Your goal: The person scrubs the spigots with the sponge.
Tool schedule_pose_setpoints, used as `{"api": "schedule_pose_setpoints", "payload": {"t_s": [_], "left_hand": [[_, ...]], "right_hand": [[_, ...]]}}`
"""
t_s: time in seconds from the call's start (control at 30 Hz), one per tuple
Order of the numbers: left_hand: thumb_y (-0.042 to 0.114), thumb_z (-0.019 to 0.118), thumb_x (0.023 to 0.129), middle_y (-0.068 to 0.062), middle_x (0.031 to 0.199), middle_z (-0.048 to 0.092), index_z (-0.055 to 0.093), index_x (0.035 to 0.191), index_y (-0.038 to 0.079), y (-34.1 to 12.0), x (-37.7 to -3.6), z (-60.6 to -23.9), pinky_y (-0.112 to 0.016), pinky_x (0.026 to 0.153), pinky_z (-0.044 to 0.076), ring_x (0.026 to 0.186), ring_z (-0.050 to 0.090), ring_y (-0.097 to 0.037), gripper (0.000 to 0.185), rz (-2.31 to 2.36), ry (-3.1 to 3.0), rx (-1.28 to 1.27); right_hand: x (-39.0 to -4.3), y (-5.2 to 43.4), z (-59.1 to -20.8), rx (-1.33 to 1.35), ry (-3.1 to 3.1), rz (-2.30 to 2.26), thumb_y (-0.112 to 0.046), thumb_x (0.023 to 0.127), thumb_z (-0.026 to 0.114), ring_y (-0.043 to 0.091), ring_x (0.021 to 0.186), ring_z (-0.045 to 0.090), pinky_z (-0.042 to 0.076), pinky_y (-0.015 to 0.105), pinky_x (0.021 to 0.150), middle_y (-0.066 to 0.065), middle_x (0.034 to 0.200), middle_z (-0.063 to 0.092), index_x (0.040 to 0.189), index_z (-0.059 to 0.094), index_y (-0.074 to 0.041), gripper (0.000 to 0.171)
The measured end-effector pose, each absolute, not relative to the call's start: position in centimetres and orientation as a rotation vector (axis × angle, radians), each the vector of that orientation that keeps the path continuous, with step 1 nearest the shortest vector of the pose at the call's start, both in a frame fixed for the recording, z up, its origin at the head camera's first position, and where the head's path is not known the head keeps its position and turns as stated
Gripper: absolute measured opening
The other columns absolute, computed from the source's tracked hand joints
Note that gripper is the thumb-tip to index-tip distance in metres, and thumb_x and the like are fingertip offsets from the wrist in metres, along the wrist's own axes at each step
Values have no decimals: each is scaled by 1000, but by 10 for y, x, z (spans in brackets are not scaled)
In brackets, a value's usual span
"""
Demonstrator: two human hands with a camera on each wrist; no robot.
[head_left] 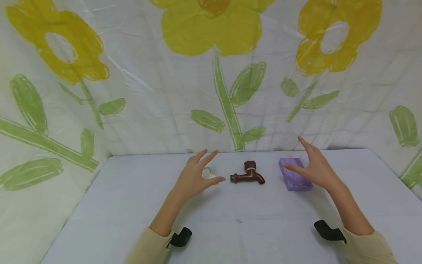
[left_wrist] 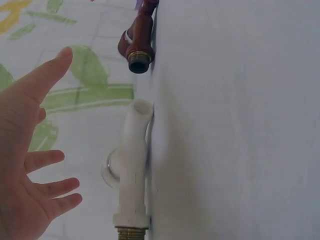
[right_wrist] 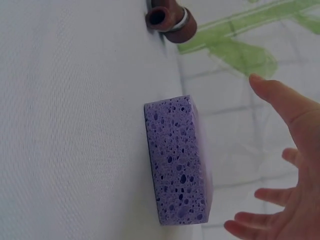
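My left hand point(head_left: 192, 178) hovers with spread fingers above a white faucet point(left_wrist: 132, 165), which it mostly hides in the head view. That faucet lies on the table and has a brass-coloured threaded end. A reddish-brown faucet point(head_left: 248, 174) lies between the two hands, its round knob toward the back. On the right, a purple sponge point(head_left: 295, 179) full of small holes rests on the table. Over its right side hangs my right hand point(head_left: 318, 168), thumb and fingers apart. In the right wrist view a space shows between this hand and the sponge point(right_wrist: 177, 162). Neither hand holds anything.
The table point(head_left: 237, 227) has a white cover. Behind it hangs a pale sheet point(head_left: 148, 110) with painted yellow flowers and green leaves, continuing along both sides. A black curved piece point(head_left: 181, 237) sticks out at the left sleeve, and another point(head_left: 329, 231) at the right sleeve.
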State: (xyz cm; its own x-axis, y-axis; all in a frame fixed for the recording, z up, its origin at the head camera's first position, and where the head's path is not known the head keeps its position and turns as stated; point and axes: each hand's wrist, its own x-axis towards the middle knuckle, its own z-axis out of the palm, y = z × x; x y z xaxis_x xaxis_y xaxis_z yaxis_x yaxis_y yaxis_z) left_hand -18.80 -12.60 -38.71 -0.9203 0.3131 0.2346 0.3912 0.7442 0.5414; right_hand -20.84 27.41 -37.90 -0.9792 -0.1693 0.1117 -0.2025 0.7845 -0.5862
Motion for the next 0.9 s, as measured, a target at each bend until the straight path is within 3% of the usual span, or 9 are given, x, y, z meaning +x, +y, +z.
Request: {"api": "schedule_pose_setpoints", "payload": {"t_s": [0.27, 0.5, 0.73, 0.9], "left_hand": [[39, 91, 84, -18, 149, 57, 54, 156, 19, -100, -194, -398, -61, 108, 51, 137, 54, -42, 83, -1116, -2735, -652], [35, 92, 84, -18, 149, 59, 51, 158, 17, -82, -203, -407, -49, 98, 58, 120, 64, -38, 86, -1366, -2732, -679], [28, 90, 87, -16, 151, 59, 53, 155, 9, -73, -211, -413, -42, 93, 61, 121, 67, -38, 80, -1505, -2700, -698], [23, 88, 89, -17, 150, 60, 55, 154, 8, -68, -213, -415, -44, 98, 59, 126, 65, -36, 74, -1596, -2712, -680]], "right_hand": [[-214, 272, -383, 267, -2941, 1071, -42, 93, 81, 65, 148, 21, 27, 82, 113, 38, 168, 15, 169, 1, -3, 117], [-219, 276, -390, 216, -2942, 1194, -41, 94, 81, 66, 138, 36, 38, 77, 108, 44, 162, 20, 169, 1, -2, 116], [-218, 275, -397, 177, -2978, 1254, -39, 91, 83, 60, 133, 42, 42, 73, 106, 46, 153, 31, 168, 6, 1, 116], [-217, 276, -402, 178, -3007, 1254, -39, 89, 84, 58, 132, 41, 43, 72, 103, 46, 150, 33, 166, 13, 3, 112]]}}
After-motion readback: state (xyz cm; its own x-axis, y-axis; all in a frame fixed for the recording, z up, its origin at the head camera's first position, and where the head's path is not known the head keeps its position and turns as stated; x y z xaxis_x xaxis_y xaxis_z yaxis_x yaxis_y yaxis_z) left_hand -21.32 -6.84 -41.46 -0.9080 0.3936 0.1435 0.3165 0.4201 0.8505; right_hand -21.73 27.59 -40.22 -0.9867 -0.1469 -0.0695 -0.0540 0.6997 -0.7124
